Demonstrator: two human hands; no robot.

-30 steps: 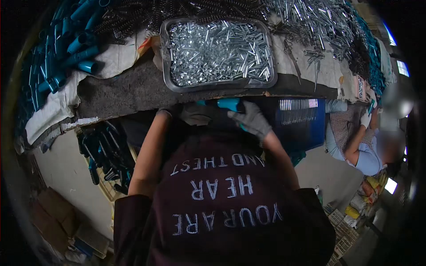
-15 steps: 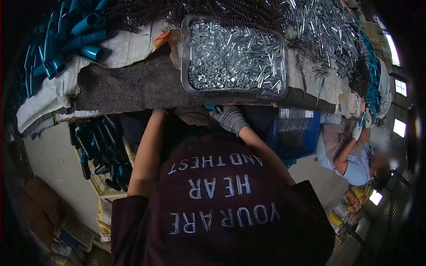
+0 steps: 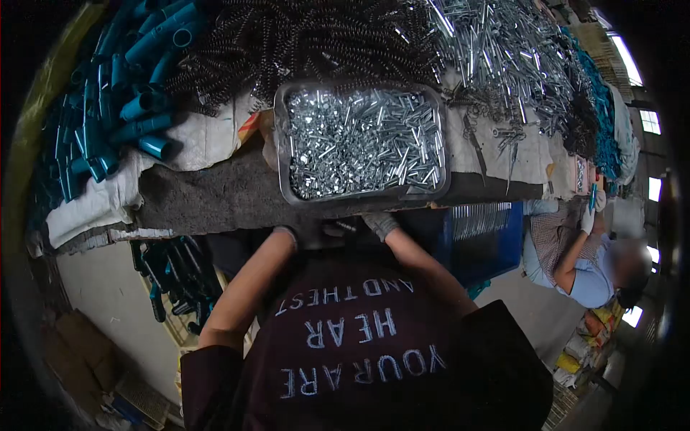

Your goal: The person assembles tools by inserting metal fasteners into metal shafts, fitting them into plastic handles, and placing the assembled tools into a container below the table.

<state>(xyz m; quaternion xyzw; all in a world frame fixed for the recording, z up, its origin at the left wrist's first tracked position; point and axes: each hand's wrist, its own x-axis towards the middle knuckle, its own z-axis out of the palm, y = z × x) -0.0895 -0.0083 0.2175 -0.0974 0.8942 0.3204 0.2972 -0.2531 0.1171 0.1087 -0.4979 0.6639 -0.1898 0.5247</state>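
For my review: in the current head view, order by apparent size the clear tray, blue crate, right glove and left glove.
1. Clear tray
2. Blue crate
3. Right glove and left glove, unranked: one partly hidden, the other in shadow.

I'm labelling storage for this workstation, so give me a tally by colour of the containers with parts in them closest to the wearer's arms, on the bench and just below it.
Clear tub: 1
Blue bin: 1
Pale yellow crate: 1
Total: 3
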